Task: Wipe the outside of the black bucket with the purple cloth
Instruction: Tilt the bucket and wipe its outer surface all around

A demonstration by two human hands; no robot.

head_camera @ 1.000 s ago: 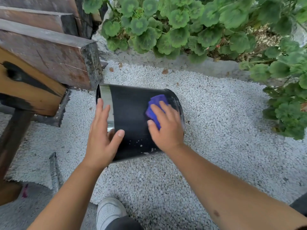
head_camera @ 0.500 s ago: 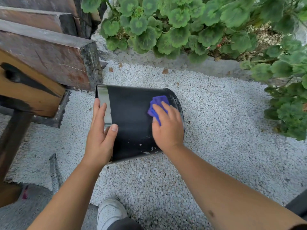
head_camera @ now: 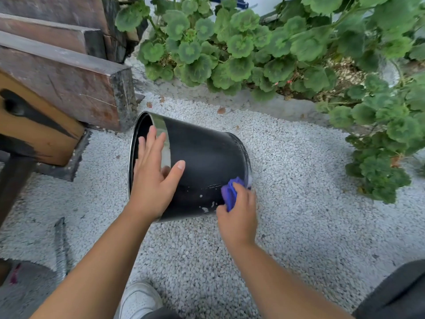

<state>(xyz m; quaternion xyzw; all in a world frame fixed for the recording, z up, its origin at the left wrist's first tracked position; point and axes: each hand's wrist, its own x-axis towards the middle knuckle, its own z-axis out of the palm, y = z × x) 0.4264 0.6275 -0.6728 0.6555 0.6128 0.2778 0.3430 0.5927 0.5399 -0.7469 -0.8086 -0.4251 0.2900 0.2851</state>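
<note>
Wiping underway: left hand [head_camera: 153, 178] spread flat steadies black bucket [head_camera: 207, 166]; right hand [head_camera: 239, 217] pinches purple cloth [head_camera: 230, 194]; specks remain, far side unseen.

White gravel [head_camera: 299, 192] is covering the ground from left to right, with a few brown dead leaves [head_camera: 221, 110] lying on it near a pale concrete kerb [head_camera: 253, 102] that is edging the planting bed. Round-leaved green plants [head_camera: 230, 47] are spilling over that kerb along the top and hanging down at the right, all under soft, even daylight. At the left, dark weathered timber beams [head_camera: 69, 79] are stacking up like steps above an orange-brown wooden piece streaked with black [head_camera: 34, 125], and a grey slab [head_camera: 27, 293] is showing in the bottom-left corner.
</note>
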